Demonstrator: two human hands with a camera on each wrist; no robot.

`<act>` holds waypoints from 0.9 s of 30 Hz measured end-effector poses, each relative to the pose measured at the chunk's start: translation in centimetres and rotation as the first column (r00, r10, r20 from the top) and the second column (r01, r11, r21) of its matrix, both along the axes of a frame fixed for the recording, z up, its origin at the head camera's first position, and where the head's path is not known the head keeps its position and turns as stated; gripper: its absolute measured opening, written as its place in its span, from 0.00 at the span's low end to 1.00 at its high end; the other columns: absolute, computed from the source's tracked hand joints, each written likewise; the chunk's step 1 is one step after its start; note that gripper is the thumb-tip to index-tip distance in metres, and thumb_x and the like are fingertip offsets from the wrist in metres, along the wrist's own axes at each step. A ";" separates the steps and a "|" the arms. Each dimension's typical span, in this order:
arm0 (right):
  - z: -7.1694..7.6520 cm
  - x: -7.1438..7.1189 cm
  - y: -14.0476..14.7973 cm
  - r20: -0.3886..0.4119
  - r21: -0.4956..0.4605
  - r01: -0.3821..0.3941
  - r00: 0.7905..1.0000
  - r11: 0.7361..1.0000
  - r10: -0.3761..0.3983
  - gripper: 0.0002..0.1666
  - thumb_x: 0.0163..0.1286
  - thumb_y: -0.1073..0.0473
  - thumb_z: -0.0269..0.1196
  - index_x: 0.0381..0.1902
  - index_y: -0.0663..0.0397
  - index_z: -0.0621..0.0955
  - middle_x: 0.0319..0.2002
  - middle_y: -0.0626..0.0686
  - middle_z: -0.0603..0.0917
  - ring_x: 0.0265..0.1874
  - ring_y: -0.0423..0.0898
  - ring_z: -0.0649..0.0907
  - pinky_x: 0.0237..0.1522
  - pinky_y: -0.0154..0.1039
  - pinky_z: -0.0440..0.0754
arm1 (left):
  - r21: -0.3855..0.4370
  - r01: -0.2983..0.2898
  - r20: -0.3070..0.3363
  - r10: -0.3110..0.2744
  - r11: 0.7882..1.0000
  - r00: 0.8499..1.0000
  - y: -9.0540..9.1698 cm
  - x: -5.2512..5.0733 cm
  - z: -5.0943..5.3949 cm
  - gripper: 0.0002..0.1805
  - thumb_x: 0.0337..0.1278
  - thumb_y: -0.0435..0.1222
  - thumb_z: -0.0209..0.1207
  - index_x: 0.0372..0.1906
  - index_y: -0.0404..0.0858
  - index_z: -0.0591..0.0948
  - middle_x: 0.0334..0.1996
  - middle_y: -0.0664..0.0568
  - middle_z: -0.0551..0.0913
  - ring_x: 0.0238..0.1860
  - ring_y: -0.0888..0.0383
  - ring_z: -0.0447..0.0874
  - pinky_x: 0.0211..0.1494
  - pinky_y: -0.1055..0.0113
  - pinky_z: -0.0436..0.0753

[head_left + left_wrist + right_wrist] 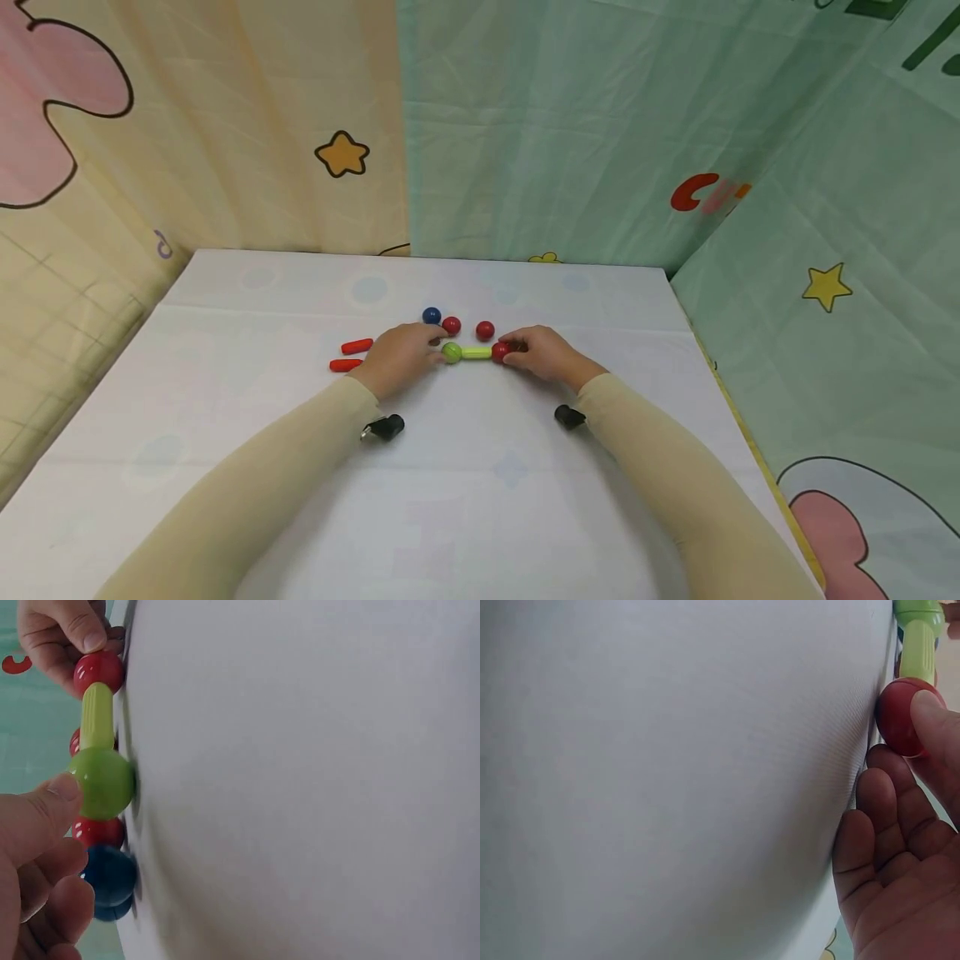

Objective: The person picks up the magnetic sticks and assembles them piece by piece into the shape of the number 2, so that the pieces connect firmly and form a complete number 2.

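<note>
A light green stick (476, 353) joins a green ball (452, 353) on the left to a red ball (500, 352) on the right. My left hand (401, 357) is at the green ball, thumb on its edge in the left wrist view; its other fingers are loosely bent beside a blue ball (109, 874), contact unclear. My right hand (549, 356) pinches the red ball (904, 716), with the thumb on its face and the other fingers loosely extended beneath. The index finger's contact there is partly hidden.
Behind the joined piece lie a blue ball (431, 316) and two red balls (452, 326) (485, 331). Two red sticks (357, 346) (345, 365) lie left of my left hand. The white-covered table (465, 500) meets printed curtains at its back.
</note>
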State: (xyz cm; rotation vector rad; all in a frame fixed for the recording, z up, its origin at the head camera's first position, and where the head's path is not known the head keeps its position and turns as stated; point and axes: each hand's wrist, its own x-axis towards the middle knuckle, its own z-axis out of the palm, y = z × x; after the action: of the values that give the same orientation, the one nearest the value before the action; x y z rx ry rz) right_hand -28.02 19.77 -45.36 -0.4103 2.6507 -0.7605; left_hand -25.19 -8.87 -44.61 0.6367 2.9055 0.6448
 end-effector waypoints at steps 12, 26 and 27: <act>-0.2 -0.3 -0.2 0.014 -0.004 0.018 1.000 1.000 -0.018 0.27 0.75 0.51 0.68 0.69 0.49 0.82 0.57 0.52 0.86 0.53 0.49 0.79 0.64 0.49 0.79 | -0.048 -0.170 0.112 0.175 0.984 0.978 -8.9 -0.7 1.5 0.23 0.72 0.42 0.64 0.68 0.42 0.81 0.62 0.44 0.84 0.62 0.42 0.80 0.68 0.41 0.78; -0.1 -0.5 -0.5 0.027 -0.023 0.026 0.999 0.999 -0.025 0.27 0.75 0.52 0.68 0.69 0.50 0.82 0.54 0.52 0.87 0.50 0.48 0.80 0.60 0.46 0.79 | 0.022 -0.209 0.276 0.195 0.978 0.941 -13.2 -0.6 0.3 0.21 0.74 0.42 0.60 0.66 0.40 0.83 0.60 0.45 0.85 0.60 0.43 0.77 0.68 0.43 0.75; -0.1 -0.5 -0.6 0.030 -0.023 0.028 0.999 0.999 -0.027 0.27 0.75 0.52 0.68 0.69 0.50 0.82 0.54 0.52 0.87 0.50 0.48 0.80 0.59 0.45 0.79 | 0.024 -0.210 0.274 0.195 0.977 0.942 -13.2 -0.6 0.2 0.21 0.74 0.41 0.59 0.66 0.41 0.83 0.60 0.45 0.85 0.60 0.44 0.77 0.68 0.43 0.75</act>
State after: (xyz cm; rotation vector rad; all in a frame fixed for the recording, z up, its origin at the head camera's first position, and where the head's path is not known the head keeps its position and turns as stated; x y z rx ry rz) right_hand -28.56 19.20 -45.49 -0.3661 2.6270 -0.8009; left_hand -25.82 -22.10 -44.45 0.2303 2.7232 0.7668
